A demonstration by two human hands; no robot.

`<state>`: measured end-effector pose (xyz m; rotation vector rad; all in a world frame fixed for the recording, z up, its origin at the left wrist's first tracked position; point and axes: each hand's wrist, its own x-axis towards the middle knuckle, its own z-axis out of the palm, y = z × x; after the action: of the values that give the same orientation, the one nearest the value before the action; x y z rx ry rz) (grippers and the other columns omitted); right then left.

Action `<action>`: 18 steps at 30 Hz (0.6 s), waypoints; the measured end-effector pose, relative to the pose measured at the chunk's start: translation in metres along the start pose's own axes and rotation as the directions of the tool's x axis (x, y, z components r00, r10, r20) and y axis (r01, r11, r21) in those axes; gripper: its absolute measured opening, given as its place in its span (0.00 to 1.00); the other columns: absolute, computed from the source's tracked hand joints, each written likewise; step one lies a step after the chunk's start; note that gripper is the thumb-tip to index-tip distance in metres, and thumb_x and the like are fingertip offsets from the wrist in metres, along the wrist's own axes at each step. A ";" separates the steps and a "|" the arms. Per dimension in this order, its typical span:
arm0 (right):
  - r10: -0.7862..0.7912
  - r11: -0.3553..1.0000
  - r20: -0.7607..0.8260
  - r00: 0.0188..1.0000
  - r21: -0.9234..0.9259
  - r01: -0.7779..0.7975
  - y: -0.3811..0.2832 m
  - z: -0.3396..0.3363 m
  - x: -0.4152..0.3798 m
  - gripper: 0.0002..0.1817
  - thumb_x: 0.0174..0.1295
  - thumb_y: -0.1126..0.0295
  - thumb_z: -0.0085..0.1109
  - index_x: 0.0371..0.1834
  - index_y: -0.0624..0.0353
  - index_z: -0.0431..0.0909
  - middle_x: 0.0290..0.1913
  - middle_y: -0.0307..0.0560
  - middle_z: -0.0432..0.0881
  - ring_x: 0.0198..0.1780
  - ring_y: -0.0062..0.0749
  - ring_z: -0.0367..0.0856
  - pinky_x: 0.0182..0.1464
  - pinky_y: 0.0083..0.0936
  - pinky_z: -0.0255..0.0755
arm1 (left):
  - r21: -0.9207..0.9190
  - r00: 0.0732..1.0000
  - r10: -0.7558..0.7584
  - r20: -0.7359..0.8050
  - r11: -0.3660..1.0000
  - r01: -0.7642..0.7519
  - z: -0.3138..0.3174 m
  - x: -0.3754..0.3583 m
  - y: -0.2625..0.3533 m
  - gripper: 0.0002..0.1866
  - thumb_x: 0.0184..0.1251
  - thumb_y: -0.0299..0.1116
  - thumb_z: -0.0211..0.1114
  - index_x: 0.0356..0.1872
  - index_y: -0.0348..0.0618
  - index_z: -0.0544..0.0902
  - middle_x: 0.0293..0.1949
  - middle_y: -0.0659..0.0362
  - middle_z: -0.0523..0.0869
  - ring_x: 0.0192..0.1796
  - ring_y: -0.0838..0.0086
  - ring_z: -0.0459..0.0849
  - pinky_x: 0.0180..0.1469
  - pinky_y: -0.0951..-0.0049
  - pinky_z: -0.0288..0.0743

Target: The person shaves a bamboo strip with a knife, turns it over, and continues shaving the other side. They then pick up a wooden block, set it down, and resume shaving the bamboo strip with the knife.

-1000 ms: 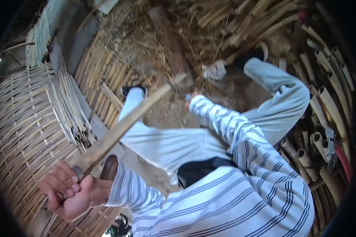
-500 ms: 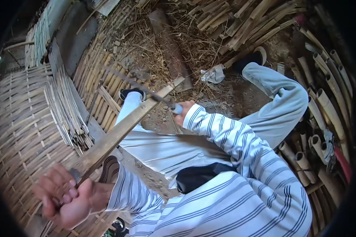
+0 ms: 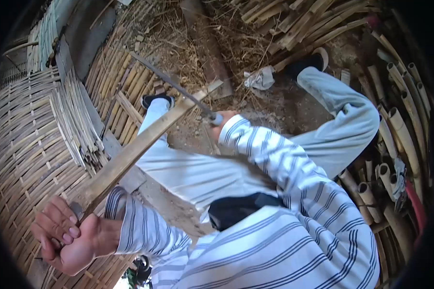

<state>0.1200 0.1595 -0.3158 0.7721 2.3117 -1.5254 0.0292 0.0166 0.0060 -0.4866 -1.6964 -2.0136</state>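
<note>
My left hand [image 3: 65,236] is closed in a fist at the near lower end of a long split bamboo piece [image 3: 135,149]. A small grey patch shows beside its fingers. The bamboo slants up and away across my left leg. My right hand [image 3: 223,124], in front of my lap, is wrapped round the pale handle of a long knife [image 3: 171,83]. Its narrow dark blade points up and left and crosses over the bamboo near its far end in this view.
A woven bamboo panel [image 3: 24,139] fills the left side, with a bundle of thin strips [image 3: 77,125] on it. Cut bamboo tubes [image 3: 402,130] are stacked on the right. A brown log [image 3: 205,43] and a crumpled white wrapper [image 3: 260,78] lie ahead among shavings.
The knife blade, blurred before, now shows sharply and lies a little lower at my hand's side. Both hands and the bamboo have shifted slightly left in view.
</note>
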 end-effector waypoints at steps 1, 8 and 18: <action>0.222 0.975 0.119 0.968 -0.007 -0.223 0.046 0.020 0.018 0.14 0.49 0.61 0.62 0.32 0.60 0.82 0.31 0.59 0.83 0.35 0.50 0.84 0.41 0.39 0.75 | 0.029 0.999 -0.007 -0.044 1.000 0.008 0.003 -0.002 0.002 0.14 0.53 0.31 0.48 0.12 0.52 0.56 0.09 0.66 0.56 0.10 0.81 0.52 0.16 0.80 0.47; 0.236 0.964 0.113 0.965 -0.156 -0.217 -0.001 -0.004 0.024 0.20 0.50 0.59 0.60 0.41 0.63 0.82 0.38 0.60 0.84 0.43 0.50 0.83 0.46 0.40 0.76 | 0.017 0.995 0.023 -0.100 1.000 -0.021 0.015 0.002 -0.001 0.11 0.52 0.30 0.47 0.14 0.52 0.58 0.10 0.66 0.56 0.11 0.81 0.51 0.16 0.81 0.48; 0.387 0.920 0.218 0.896 -0.146 -0.363 0.039 0.009 0.038 0.19 0.45 0.60 0.64 0.39 0.61 0.83 0.36 0.57 0.85 0.39 0.49 0.84 0.42 0.35 0.78 | 0.057 0.998 0.007 -0.068 0.998 -0.003 0.016 0.010 -0.006 0.11 0.55 0.31 0.45 0.14 0.52 0.58 0.10 0.66 0.56 0.11 0.82 0.50 0.16 0.80 0.48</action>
<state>0.1100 0.1743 -0.3682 0.8878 1.9089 -1.2422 0.0175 0.0319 0.0094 -0.3978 -1.7047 -1.9502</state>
